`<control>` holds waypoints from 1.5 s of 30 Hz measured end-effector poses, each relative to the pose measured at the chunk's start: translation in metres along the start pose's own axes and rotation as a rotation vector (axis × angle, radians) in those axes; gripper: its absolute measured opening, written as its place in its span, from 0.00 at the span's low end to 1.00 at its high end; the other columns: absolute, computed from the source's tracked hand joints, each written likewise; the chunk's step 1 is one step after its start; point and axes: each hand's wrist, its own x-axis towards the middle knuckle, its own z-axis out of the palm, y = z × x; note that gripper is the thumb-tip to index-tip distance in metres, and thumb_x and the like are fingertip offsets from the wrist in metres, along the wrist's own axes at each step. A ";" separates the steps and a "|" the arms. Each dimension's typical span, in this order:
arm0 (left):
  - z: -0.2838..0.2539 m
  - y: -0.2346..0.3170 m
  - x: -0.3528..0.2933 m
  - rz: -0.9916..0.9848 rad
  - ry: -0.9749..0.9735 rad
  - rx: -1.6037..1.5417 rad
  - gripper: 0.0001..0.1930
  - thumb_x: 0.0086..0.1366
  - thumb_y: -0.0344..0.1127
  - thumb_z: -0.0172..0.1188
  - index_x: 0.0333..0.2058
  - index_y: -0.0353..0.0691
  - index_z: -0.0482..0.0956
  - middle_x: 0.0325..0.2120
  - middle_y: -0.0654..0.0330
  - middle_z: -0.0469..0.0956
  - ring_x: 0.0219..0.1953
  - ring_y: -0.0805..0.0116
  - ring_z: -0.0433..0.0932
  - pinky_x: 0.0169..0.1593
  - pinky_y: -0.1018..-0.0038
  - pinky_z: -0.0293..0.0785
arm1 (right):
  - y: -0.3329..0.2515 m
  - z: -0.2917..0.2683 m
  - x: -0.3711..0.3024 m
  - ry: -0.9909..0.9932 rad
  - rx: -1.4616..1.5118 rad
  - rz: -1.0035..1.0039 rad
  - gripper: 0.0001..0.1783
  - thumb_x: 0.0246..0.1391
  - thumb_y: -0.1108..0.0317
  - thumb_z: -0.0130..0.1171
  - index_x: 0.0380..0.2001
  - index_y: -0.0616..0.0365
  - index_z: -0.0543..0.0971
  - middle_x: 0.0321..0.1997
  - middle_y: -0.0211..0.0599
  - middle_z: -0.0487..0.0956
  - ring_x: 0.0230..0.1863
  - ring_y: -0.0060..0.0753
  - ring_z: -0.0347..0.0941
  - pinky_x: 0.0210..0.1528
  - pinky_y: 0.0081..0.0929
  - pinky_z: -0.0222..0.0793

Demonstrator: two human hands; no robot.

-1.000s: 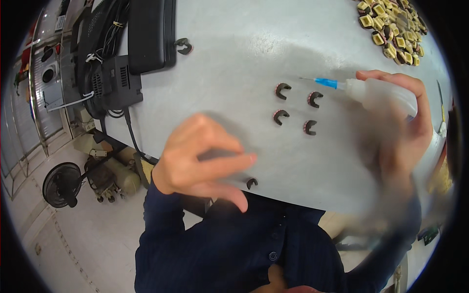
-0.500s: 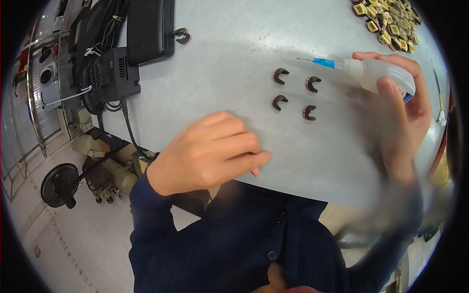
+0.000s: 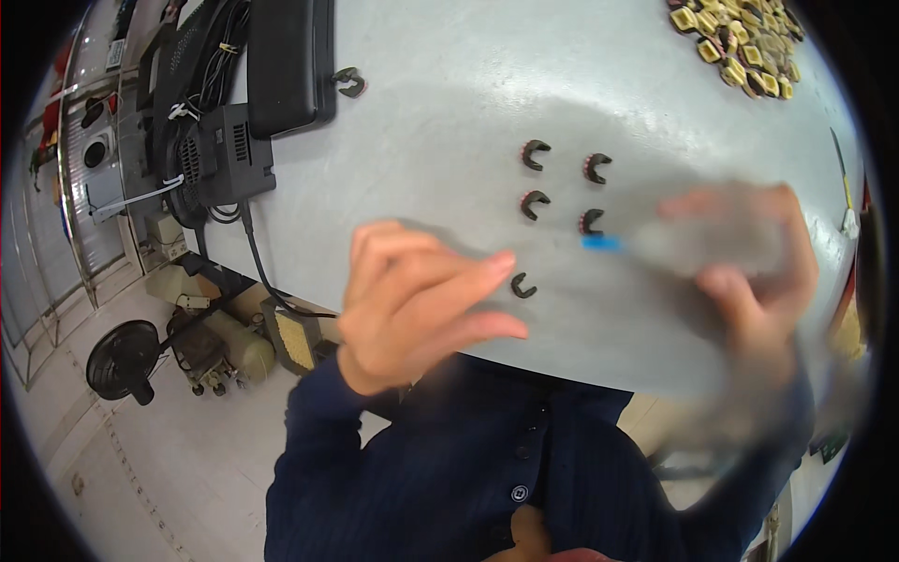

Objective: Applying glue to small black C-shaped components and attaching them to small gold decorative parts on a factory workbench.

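Observation:
My left hand (image 3: 403, 304) is over the near part of the table, thumb and forefinger apart and nothing between them. Just beyond its fingertips lies a small black C-shaped piece (image 3: 523, 287). Several similar pieces (image 3: 535, 155) with pink along the outer curve lie farther off, in two short rows. On the right, my right hand (image 3: 782, 272) grips a translucent squeeze bottle (image 3: 716, 229), smeared by motion. The bottle's blue needle tip (image 3: 601, 243) points left, close to the nearest right-hand piece (image 3: 591, 222) of the rows; whether they touch I cannot tell.
A pile of cream and dark pieces (image 3: 740, 47) covers the far right corner of the grey table (image 3: 431, 122). At the left are a black case (image 3: 290, 66), a black device (image 3: 234, 155) with cables, and another black piece (image 3: 350, 82). A thin tool (image 3: 840, 164) lies by the right edge.
My left hand's fingers have spread, and a black C-shaped piece now lies on the table beside them. The bottle in my right hand has moved nearer, its tip now beside the rows.

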 end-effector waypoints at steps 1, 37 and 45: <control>0.010 0.006 -0.010 -0.070 0.096 -0.035 0.35 0.34 0.46 0.76 0.44 0.38 0.77 0.22 0.64 0.80 0.33 0.64 0.69 0.35 0.70 0.66 | 0.001 -0.004 -0.009 -0.052 -0.015 -0.012 0.26 0.52 0.59 0.64 0.45 0.64 0.67 0.43 0.49 0.78 0.48 0.38 0.74 0.51 0.35 0.69; 0.023 0.012 -0.016 -0.134 0.069 -0.034 0.44 0.41 0.33 0.78 0.55 0.34 0.60 0.27 0.59 0.84 0.44 0.59 0.72 0.40 0.63 0.66 | 0.010 0.007 0.001 -0.215 -0.188 -0.390 0.24 0.34 0.71 0.77 0.35 0.64 0.75 0.33 0.53 0.82 0.26 0.33 0.79 0.26 0.17 0.64; 0.024 0.011 -0.015 -0.107 0.061 -0.040 0.44 0.41 0.33 0.78 0.55 0.35 0.59 0.28 0.60 0.84 0.45 0.59 0.72 0.40 0.64 0.66 | 0.003 0.000 -0.012 -0.252 -0.277 -0.199 0.27 0.45 0.59 0.71 0.40 0.58 0.67 0.40 0.53 0.81 0.36 0.37 0.77 0.43 0.30 0.65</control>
